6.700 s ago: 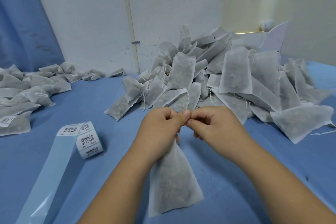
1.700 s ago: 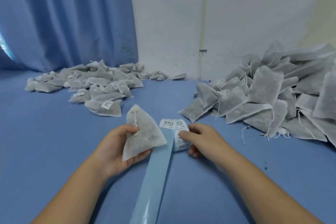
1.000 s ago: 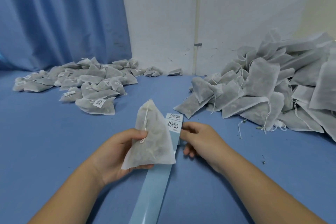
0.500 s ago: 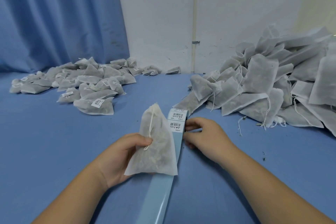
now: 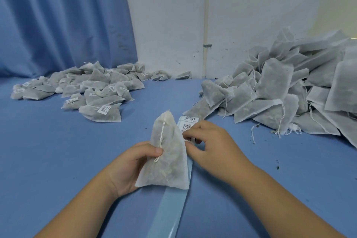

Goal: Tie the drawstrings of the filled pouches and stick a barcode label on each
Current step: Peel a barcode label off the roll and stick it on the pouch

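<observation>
My left hand (image 5: pixel 133 162) grips a filled white pouch (image 5: pixel 166 158) upright, its top gathered and its drawstring hanging down the front. Just right of the pouch, my right hand (image 5: pixel 210 145) pinches at a barcode label (image 5: pixel 187 126) on the label roll, whose pale blue backing strip (image 5: pixel 170 206) runs from under the pouch toward me. The pouch hides the lower part of the roll.
A large heap of pouches without labels (image 5: pixel 280 91) covers the right of the blue table (image 5: pixel 58 150). A flatter pile of pouches with barcode labels (image 5: pixel 90 87) lies at the back left. A blue curtain (image 5: pixel 58 15) and a white wall (image 5: pixel 231 6) stand behind.
The pouch went from being tied to being held in my left hand alone. My right hand moved to the label roll and now picks at a label with its fingertips.
</observation>
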A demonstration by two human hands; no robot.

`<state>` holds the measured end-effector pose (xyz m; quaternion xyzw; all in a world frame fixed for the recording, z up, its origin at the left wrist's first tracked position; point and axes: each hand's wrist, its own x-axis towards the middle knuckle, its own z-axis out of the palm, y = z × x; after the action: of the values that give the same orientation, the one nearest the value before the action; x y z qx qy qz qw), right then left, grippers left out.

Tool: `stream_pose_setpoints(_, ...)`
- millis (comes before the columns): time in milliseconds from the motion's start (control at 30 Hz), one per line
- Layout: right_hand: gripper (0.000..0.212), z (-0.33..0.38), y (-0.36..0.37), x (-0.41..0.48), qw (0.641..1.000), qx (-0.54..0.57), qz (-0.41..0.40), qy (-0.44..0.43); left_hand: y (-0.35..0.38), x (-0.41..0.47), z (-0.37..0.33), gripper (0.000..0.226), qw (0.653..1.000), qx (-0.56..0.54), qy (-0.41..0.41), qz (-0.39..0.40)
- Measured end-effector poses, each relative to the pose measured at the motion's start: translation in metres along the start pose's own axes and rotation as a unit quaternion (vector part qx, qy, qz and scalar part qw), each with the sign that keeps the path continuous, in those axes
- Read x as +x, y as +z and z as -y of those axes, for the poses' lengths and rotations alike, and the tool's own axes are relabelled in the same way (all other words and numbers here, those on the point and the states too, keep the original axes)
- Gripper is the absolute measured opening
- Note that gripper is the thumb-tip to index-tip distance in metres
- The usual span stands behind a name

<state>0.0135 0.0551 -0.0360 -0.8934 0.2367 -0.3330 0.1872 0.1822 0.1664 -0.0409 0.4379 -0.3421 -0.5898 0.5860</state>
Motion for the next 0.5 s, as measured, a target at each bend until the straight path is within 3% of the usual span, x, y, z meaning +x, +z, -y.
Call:
stream_pose_setpoints(233,0.015,0.0000,-0.0014,0.0003,1.000,0.004,-0.019,0.015,-0.0017,0.0021,0.0005,0.028,0.999,-0.020,0.019,-0.028)
stream_pose_setpoints(500,0.024,0.0027,-0.0033,-0.0015,0.999,0.015,0.004,0.043,-0.0007,-0.0009,-0.0004,0.022,0.999,0.019,0.029,0.020)
